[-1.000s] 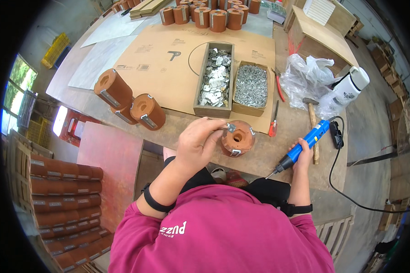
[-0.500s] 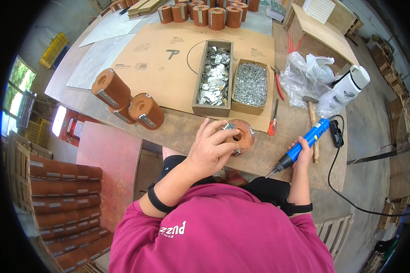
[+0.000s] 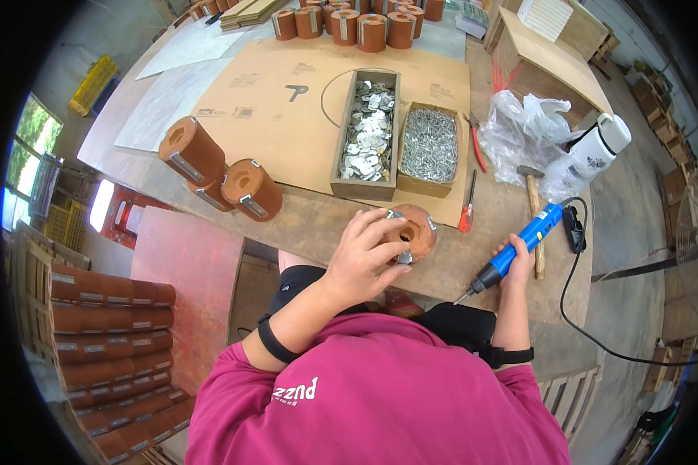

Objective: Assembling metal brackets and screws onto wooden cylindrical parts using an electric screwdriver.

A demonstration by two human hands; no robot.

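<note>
At the table's near edge stands a reddish-brown cylinder [image 3: 419, 242] with a dark hole in its top and small metal plates at its rim. My left hand [image 3: 368, 252] grips it from the left, fingers curled over the top. Near the thumb, a small silver plate [image 3: 405, 257] shows at the cylinder's near rim. My right hand [image 3: 517, 263] is closed around a blue electric screwdriver [image 3: 520, 244], apart from the cylinder, its bit pointing down and left. Beyond the cylinder are a wooden box of silver plates [image 3: 367, 143] and a carton of screws [image 3: 428, 146].
Several more brown cylinders [image 3: 250, 190] stand at the left, at the back [image 3: 371, 32] and stacked lower left [image 3: 112, 319]. On the right lie a red-handled screwdriver [image 3: 467, 213], pliers [image 3: 478, 147], a hammer [image 3: 535, 225], plastic bags [image 3: 520, 128] and a white bottle [image 3: 599, 146]. The tool's black cord [image 3: 570, 310] trails right.
My left fingers have shifted slightly on the cylinder, and the thumb has moved nearer to me. The silver plate at the near rim now shows more. My right hand holds the electric screwdriver almost still.
</note>
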